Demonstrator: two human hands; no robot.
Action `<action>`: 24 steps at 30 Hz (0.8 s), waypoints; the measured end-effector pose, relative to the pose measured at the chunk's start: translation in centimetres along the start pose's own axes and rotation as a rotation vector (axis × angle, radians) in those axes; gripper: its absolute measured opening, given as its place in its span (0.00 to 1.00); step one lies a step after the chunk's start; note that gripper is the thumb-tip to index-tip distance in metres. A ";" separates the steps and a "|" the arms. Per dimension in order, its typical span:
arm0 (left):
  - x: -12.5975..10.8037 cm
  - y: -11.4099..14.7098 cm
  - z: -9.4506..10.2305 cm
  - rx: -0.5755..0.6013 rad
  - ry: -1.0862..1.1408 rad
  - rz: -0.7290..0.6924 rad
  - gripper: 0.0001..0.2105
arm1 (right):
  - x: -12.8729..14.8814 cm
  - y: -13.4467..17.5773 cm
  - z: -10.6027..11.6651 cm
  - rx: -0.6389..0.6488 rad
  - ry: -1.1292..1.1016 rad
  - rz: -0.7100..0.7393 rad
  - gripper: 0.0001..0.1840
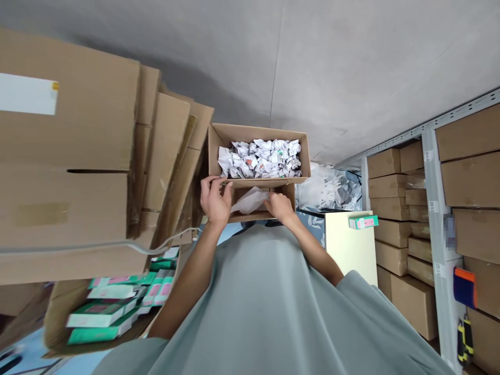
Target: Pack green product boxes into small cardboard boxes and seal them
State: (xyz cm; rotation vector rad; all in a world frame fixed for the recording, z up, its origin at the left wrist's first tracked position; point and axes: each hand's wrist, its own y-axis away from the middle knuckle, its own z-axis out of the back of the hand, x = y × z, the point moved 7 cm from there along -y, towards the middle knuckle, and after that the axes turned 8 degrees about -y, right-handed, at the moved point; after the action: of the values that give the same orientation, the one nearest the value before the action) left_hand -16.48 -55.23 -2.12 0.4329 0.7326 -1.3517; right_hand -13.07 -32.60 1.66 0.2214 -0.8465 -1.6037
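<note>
Mostly unreadable labels: in the head view, the white label [27, 96] on the big carton [94, 130] at left and the stickers [428, 155] on the rack post [432, 177] are too small or blurred to read.
Upper box [258, 133]: open, filled with crumpled white paper [265, 156] showing small printed patches, some green and orange.
Lower box [289, 194]: open, nearer the body, partly covered by the upper box; the white sheet [250, 201] slants over its opening.
Right hand [279, 205]: fingers curled together, clamped on the right end of the white sheet.
Left hand [215, 200]: thumb and fingers apart, by the near left corner of the upper box; cannot tell whether it touches.
Side carton [58, 312]: at lower left, holding green-and-white packs [97, 315] with pink panels, print illegible.
Cream panel [347, 252]: bears one similar pack [363, 222].
Rack: stacked brown cartons [392, 229].
</note>
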 end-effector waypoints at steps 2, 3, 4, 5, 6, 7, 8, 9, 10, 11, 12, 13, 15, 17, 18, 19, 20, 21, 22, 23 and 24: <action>0.0 0.0 0.0 0.005 -0.012 0.016 0.13 | -0.1 0.4 0.8 -0.017 -0.014 -0.003 0.20; 0.1 -0.1 0.0 0.005 -0.018 0.024 0.13 | -0.3 0.7 1.4 -0.034 -0.036 0.005 0.20; 0.1 -0.1 0.1 0.003 -0.022 0.030 0.13 | -0.5 1.0 2.1 -0.060 -0.066 0.019 0.19; 0.1 -0.1 0.1 0.000 -0.023 0.033 0.13 | -0.7 1.3 3.0 -0.095 -0.100 0.035 0.19; 0.1 -0.2 0.1 -0.004 -0.021 0.032 0.13 | -1.1 1.6 4.1 -0.139 -0.135 0.053 0.18; 0.0 -0.2 0.1 -0.006 -0.018 0.029 0.13 | -1.5 1.8 5.2 -0.188 -0.165 0.069 0.17; 0.0 -0.2 0.2 -0.009 -0.012 0.024 0.13 | -1.9 1.9 6.5 -0.240 -0.189 0.082 0.16; 0.0 -0.2 0.2 -0.011 -0.004 0.018 0.13 | -2.4 1.8 7.8 -0.291 -0.204 0.092 0.16; 0.0 -0.2 0.2 -0.014 0.003 0.012 0.13 | -2.9 1.6 9.2 -0.339 -0.207 0.092 0.16; 0.0 -0.2 0.2 -0.017 0.009 0.006 0.14 | -3.5 1.2 10.5 -0.380 -0.197 0.085 0.16; 0.0 -0.2 0.2 -0.020 0.012 0.002 0.14 | -3.9 0.7 11.7 -0.411 -0.176 0.071 0.16; 0.0 -0.3 0.2 -0.025 0.012 0.000 0.14 | -4.4 0.0 12.8 -0.432 -0.143 0.046 0.17; -0.1 -0.3 0.2 -0.033 0.007 -0.002 0.14 | -5.0 -1.8 14.4 -0.435 -0.054 -0.020 0.18; -0.2 -0.2 0.3 -0.041 0.004 -0.001 0.14 | -5.0 -3.9 14.9 -0.382 0.039 -0.068 0.19; -0.2 -0.2 0.3 -0.044 0.004 -0.001 0.14 | -4.9 -4.9 14.8 -0.341 0.079 -0.082 0.20; -0.3 -0.2 0.3 -0.045 0.004 -0.002 0.14 | -4.6 -5.9 14.6 -0.298 0.113 -0.092 0.20; -0.3 -0.2 0.3 -0.045 0.004 -0.003 0.14 | -4.3 -6.8 14.2 -0.261 0.142 -0.097 0.20; -0.3 -0.2 0.3 -0.043 0.002 -0.001 0.14 | -4.0 -7.6 13.8 -0.233 0.166 -0.104 0.21; -0.3 -0.2 0.3 -0.041 0.000 0.002 0.13 | -3.7 -8.4 13.4 -0.216 0.183 -0.114 0.21; -0.2 -0.1 0.3 -0.037 -0.002 0.008 0.13 | -3.5 -9.0 13.0 -0.207 0.195 -0.124 0.21; -0.2 -0.1 0.3 -0.034 -0.002 0.014 0.13 | -3.3 -9.5 12.6 -0.200 0.202 -0.133 0.22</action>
State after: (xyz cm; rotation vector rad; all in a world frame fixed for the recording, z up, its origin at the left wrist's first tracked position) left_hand -16.57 -55.31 -1.80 0.4090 0.7482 -1.3244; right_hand -27.07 -24.78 3.67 0.2967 -0.5216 -1.7441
